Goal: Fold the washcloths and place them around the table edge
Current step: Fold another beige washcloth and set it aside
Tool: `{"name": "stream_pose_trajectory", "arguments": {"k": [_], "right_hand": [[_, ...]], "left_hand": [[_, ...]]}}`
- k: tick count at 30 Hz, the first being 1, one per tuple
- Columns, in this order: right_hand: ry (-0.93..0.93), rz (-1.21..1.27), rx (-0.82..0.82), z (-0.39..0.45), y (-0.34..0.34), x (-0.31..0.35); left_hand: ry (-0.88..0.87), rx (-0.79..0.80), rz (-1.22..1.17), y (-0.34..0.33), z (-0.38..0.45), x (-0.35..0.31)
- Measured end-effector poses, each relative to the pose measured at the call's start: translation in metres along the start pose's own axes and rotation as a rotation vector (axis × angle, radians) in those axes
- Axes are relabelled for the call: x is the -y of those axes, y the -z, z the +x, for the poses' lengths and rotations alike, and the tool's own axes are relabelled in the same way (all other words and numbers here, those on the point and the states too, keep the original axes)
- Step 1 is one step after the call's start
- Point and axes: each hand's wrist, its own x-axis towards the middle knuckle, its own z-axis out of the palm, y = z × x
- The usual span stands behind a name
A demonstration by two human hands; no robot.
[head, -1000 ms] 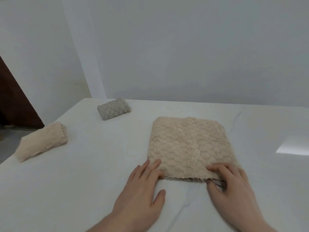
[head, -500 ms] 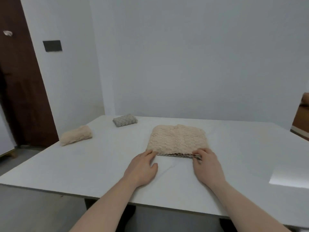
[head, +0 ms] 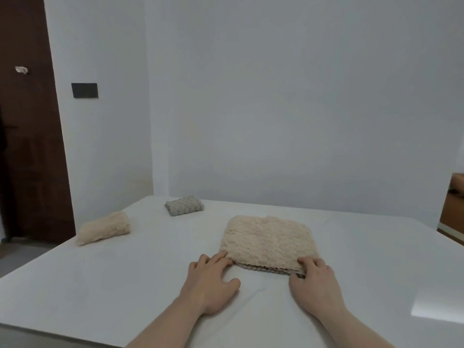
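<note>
The left hand lies flat, fingers straight, touching the near left corner of the beige washcloth. The right hand rests on the near right corner; whether it pinches the edge I cannot tell. Since a second ago the view has lifted and the near edge looks slightly raised, so I judge the next fold is starting. Two folded washcloths, beige and grey, sit near the far left edge of the surface. The underside layers are hidden.
</note>
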Motion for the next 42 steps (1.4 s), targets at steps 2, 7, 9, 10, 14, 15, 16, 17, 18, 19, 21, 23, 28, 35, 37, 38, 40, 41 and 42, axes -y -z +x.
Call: {"name": "stream_pose_trajectory", "arguments": {"k": [2,7,9,10,14,15,16,17,18,19,21,23,28,35,37,38,40,41,42], "right_hand": [[-0.019,0.005,-0.025,0.004,-0.001,0.000],[0.006,0.148,-0.115,0.002,-0.002,-0.003],[0.050,0.178,-0.135,0.001,-0.002,-0.004],[0.067,0.177,-0.143,0.000,-0.003,-0.005],[0.074,0.144,-0.167,-0.002,-0.002,-0.003],[0.080,0.143,-0.179,-0.002,-0.001,-0.003],[0.091,0.144,-0.196,-0.003,-0.001,-0.002],[0.101,0.142,-0.213,-0.003,0.000,-0.001],[0.105,0.134,-0.225,-0.004,0.001,0.000],[0.111,0.115,-0.229,-0.004,0.001,0.001],[0.121,0.073,-0.219,-0.004,-0.001,0.002],[0.119,0.074,-0.205,-0.003,-0.002,0.000],[0.107,0.141,-0.243,-0.001,-0.005,-0.005],[0.154,0.174,-0.298,-0.005,0.000,0.001],[0.161,0.144,-0.264,-0.006,0.000,0.002],[0.166,0.113,-0.247,-0.005,-0.001,0.001],[0.166,0.069,-0.219,-0.006,-0.001,0.002],[0.149,0.060,-0.208,-0.007,0.000,0.003],[0.128,0.056,-0.193,-0.007,0.002,0.005]], "left_hand": [[-0.008,-0.031,-0.034,-0.002,0.002,0.001],[-0.027,-0.113,-0.145,-0.005,0.000,0.005],[-0.035,-0.136,-0.164,-0.005,-0.001,0.005],[-0.040,-0.146,-0.169,-0.005,-0.002,0.004],[-0.056,-0.166,-0.169,-0.005,-0.004,0.005],[-0.067,-0.172,-0.167,-0.006,-0.005,0.005],[-0.085,-0.180,-0.164,-0.006,-0.005,0.005],[-0.108,-0.193,-0.159,-0.006,-0.005,0.004],[-0.131,-0.209,-0.151,-0.006,-0.006,0.004],[-0.146,-0.228,-0.146,-0.006,-0.006,0.003],[-0.154,-0.277,-0.148,-0.006,-0.007,0.002],[-0.153,-0.328,-0.149,-0.006,-0.008,0.002],[-0.138,-0.380,-0.167,-0.004,-0.011,0.002],[-0.145,-0.402,-0.171,-0.002,-0.013,-0.001],[-0.164,-0.404,-0.168,-0.002,-0.014,-0.002],[-0.170,-0.404,-0.166,-0.001,-0.015,-0.002],[-0.174,-0.404,-0.165,-0.001,-0.015,-0.002],[-0.175,-0.407,-0.167,-0.001,-0.015,-0.003],[-0.176,-0.411,-0.169,-0.001,-0.016,-0.003]]}}
